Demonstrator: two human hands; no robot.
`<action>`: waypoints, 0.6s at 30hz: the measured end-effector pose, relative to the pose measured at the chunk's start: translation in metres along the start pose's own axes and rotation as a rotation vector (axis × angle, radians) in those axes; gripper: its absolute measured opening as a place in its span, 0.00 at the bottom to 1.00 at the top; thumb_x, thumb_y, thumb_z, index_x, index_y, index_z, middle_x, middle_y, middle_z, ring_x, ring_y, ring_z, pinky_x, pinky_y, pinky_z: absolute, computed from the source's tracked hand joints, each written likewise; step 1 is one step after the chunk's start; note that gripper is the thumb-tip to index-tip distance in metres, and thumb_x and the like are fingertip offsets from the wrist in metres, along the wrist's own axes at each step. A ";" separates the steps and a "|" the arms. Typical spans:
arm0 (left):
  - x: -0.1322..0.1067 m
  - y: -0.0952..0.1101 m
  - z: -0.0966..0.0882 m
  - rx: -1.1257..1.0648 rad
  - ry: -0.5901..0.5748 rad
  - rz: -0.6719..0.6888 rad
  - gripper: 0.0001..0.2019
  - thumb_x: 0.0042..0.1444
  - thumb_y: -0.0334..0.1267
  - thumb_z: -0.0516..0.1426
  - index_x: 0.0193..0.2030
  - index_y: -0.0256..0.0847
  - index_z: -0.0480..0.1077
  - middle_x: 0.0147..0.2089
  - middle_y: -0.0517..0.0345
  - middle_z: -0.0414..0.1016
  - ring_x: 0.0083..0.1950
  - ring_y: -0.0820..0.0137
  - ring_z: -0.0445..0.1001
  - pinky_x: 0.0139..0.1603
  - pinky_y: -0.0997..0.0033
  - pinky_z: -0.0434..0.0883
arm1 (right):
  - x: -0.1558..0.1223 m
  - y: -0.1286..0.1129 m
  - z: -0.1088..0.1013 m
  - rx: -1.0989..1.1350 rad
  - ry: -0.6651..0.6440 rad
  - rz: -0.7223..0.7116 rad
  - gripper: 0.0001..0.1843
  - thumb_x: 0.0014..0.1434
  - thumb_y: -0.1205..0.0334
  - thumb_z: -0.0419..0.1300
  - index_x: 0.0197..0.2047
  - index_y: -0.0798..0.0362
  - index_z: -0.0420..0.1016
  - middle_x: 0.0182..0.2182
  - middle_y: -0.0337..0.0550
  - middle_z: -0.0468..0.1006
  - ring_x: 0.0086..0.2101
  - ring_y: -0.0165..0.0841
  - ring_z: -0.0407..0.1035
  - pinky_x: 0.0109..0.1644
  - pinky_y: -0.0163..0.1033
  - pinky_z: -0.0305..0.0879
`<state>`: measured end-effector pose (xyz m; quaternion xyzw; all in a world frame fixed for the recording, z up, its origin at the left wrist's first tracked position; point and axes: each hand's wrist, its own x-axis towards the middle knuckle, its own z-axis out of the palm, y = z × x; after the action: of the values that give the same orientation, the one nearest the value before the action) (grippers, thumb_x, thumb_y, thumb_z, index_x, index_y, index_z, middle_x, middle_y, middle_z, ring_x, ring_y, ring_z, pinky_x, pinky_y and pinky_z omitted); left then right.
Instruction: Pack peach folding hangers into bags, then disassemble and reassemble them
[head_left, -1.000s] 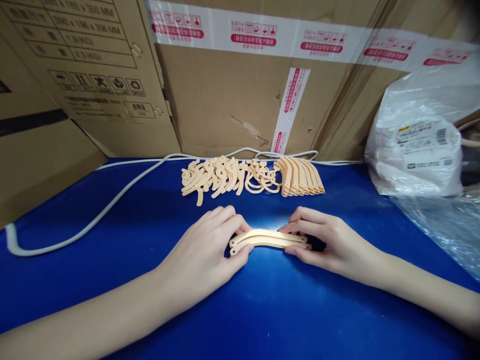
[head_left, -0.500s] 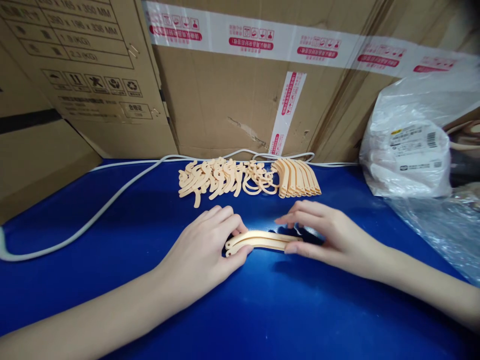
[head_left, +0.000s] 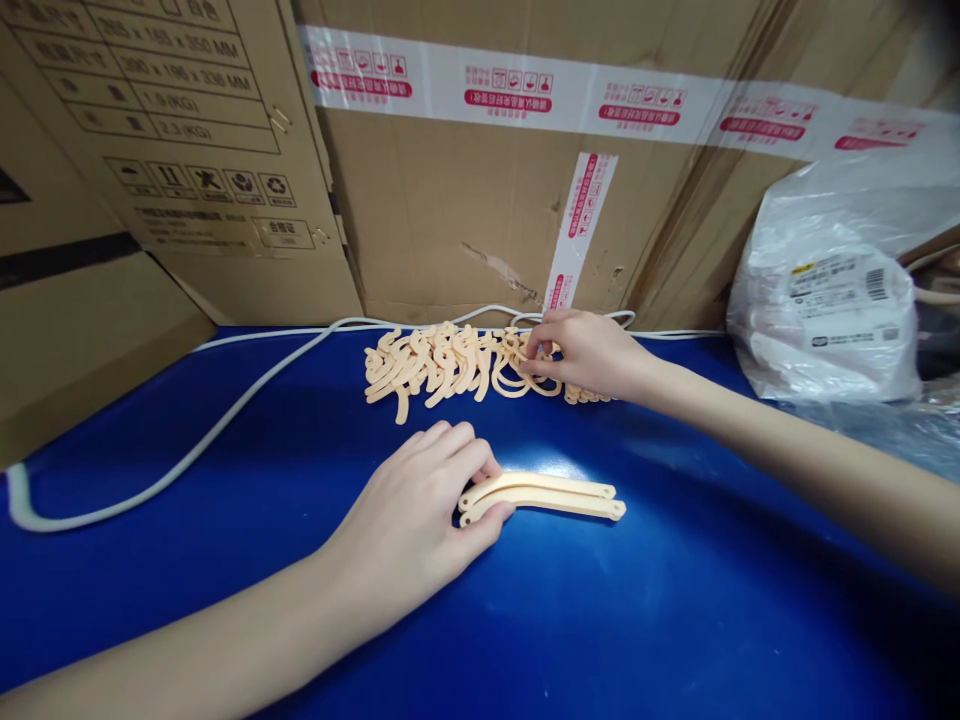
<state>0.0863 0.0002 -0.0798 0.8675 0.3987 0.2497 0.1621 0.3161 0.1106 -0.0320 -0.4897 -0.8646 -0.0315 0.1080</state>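
Observation:
A short stack of peach plastic curved strips [head_left: 551,496] lies on the blue table top [head_left: 225,520]. My left hand [head_left: 420,515] pinches the stack's left end between thumb and fingers. My right hand [head_left: 581,352] is stretched back to the loose pile of peach strips [head_left: 442,365] by the boxes, its fingertips closed on a looped piece at the pile's right side. The hand covers most of the neat fanned row of strips [head_left: 589,396] beside the pile.
Cardboard boxes [head_left: 480,200] with red-printed tape wall off the back and left. A white cable [head_left: 187,450] runs along the table's back edge and curls to the left. A clear plastic bag with a label [head_left: 832,300] sits at the right.
My right hand let go of the stack's right end and reached back to the pile of strips. My left hand stayed on the stack.

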 end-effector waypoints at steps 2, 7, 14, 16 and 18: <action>0.001 0.002 -0.002 0.004 -0.035 -0.028 0.03 0.60 0.35 0.59 0.35 0.41 0.69 0.36 0.60 0.71 0.39 0.65 0.68 0.39 0.64 0.62 | 0.005 -0.003 0.002 0.066 -0.034 0.087 0.10 0.60 0.57 0.63 0.39 0.52 0.83 0.38 0.46 0.81 0.37 0.37 0.72 0.36 0.39 0.57; 0.003 0.005 -0.007 -0.003 -0.065 -0.064 0.03 0.59 0.35 0.59 0.35 0.41 0.69 0.36 0.59 0.71 0.40 0.64 0.68 0.40 0.63 0.62 | 0.013 -0.004 0.006 0.207 -0.053 0.215 0.09 0.57 0.59 0.64 0.34 0.54 0.84 0.26 0.42 0.80 0.27 0.32 0.69 0.31 0.37 0.57; 0.002 0.005 -0.006 -0.046 -0.079 -0.119 0.02 0.57 0.36 0.58 0.35 0.42 0.70 0.36 0.61 0.72 0.40 0.64 0.68 0.41 0.63 0.62 | 0.007 -0.004 -0.016 0.377 0.081 0.200 0.10 0.58 0.58 0.64 0.33 0.56 0.83 0.27 0.42 0.80 0.29 0.31 0.69 0.34 0.37 0.60; 0.000 0.006 -0.005 -0.050 -0.068 -0.111 0.02 0.56 0.37 0.58 0.35 0.43 0.69 0.35 0.61 0.72 0.40 0.64 0.68 0.41 0.63 0.62 | -0.007 -0.008 -0.025 0.424 0.137 0.126 0.11 0.58 0.56 0.65 0.32 0.56 0.82 0.24 0.40 0.77 0.27 0.29 0.66 0.33 0.37 0.58; -0.001 0.008 -0.004 -0.046 -0.067 -0.098 0.02 0.54 0.36 0.57 0.34 0.43 0.69 0.34 0.62 0.71 0.39 0.65 0.67 0.40 0.63 0.61 | -0.029 -0.015 -0.028 0.446 0.126 0.053 0.12 0.58 0.55 0.65 0.32 0.55 0.81 0.22 0.37 0.74 0.25 0.28 0.62 0.31 0.37 0.56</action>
<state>0.0883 -0.0054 -0.0725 0.8507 0.4293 0.2214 0.2072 0.3221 0.0735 -0.0099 -0.4731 -0.8286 0.1327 0.2684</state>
